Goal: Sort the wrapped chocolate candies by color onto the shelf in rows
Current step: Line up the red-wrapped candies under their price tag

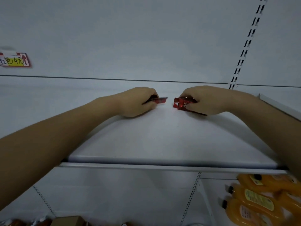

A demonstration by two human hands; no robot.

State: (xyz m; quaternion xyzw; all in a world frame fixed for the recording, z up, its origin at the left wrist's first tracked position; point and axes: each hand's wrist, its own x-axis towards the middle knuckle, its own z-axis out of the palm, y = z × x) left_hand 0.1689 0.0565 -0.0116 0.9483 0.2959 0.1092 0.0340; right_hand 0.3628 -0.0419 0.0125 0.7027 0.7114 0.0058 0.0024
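I see my left hand (138, 101) and right hand (205, 99) each pinched shut on a red candy (160, 100), down at the far middle of the white shelf (154, 141), and I think these are light, crinkly, slippery, best held by the flat middle.

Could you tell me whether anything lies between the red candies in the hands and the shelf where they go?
Nothing visible does: both hands, left and right, hold red candies low over the bare shelf.
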